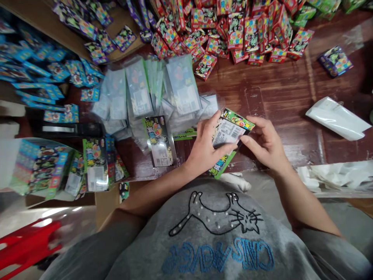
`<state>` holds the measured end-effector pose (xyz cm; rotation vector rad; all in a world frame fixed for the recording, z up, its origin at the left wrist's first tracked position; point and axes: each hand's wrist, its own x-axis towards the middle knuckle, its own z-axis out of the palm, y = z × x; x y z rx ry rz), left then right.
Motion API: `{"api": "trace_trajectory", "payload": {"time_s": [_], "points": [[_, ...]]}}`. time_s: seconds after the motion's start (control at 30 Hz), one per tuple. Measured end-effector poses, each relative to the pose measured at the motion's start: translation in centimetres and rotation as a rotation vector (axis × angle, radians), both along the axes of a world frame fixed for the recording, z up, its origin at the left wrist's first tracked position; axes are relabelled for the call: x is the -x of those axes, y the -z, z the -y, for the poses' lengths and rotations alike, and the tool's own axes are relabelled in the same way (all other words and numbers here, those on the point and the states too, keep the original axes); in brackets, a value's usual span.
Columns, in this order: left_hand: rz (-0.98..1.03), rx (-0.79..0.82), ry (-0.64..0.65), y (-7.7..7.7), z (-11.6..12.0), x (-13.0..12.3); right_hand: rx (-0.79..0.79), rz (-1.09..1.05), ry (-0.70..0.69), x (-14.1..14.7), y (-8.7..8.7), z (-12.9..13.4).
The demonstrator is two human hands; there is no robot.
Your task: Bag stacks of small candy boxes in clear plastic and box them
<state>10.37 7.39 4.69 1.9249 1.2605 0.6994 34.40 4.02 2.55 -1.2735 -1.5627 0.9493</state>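
Near the table's front edge, my left hand (208, 146) is closed on a green and black printed packet (230, 130) with a white label, its thumb across the lower part. My right hand (264, 144) pinches the packet's right edge between thumb and fingers. A green card part (220, 167) shows below the packet. To the left of my left hand lies a black packet in a clear sleeve (159, 142). Behind it spreads a pile of clear sleeves with labels (183, 85).
Small red boxes (233, 31) are heaped at the back, blue packets (52, 74) at the left, purple ones (99, 39) in a carton. A purple box (335, 61) and white plastic film (338, 116) lie right. A filled clear bag (43, 167) stands front left.
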Motion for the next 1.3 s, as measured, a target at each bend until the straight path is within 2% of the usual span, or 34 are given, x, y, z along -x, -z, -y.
{"api": "trace_trajectory", "payload": {"time_s": [0.13,0.3,0.37,0.47,0.57,0.7,0.8,0.93,1.0,1.07,1.13,1.3], "points": [[0.269,0.202,0.069,1.8,-0.7,2.1,0.078,-0.047,-0.049,1.1,0.2,-0.3],[0.343,0.293,0.126,2.4,-2.3,4.6,0.098,0.066,-0.129,2.4,-0.2,-0.8],[0.365,0.295,0.150,2.2,-3.1,5.4,0.067,0.041,-0.041,3.8,0.4,-0.6],[0.396,0.318,0.150,1.9,-4.0,6.3,0.037,-0.147,0.164,6.4,1.6,0.0],[0.402,0.342,0.126,1.8,-4.3,7.0,0.060,-0.210,0.232,8.1,1.9,0.1],[0.394,0.294,0.073,1.4,-4.2,7.4,0.105,-0.123,0.160,8.2,0.7,-0.6],[0.420,0.255,0.003,1.2,-4.1,7.7,0.039,-0.057,0.094,8.2,0.1,-1.1],[0.500,0.314,-0.133,1.1,-4.0,8.2,-0.028,-0.043,0.092,8.7,-0.6,-1.4],[0.499,0.339,-0.123,0.9,-4.0,8.7,-0.023,-0.022,0.051,8.9,-1.3,-1.7],[0.476,0.343,-0.066,0.5,-3.9,9.2,0.017,-0.006,0.008,8.9,-2.2,-2.0],[0.454,0.344,-0.032,-0.2,-3.8,9.5,0.091,-0.021,0.023,9.0,-3.0,-2.4],[0.399,0.394,-0.081,-1.7,-4.3,9.3,0.287,-0.169,0.122,9.8,-3.8,-3.7]]}}
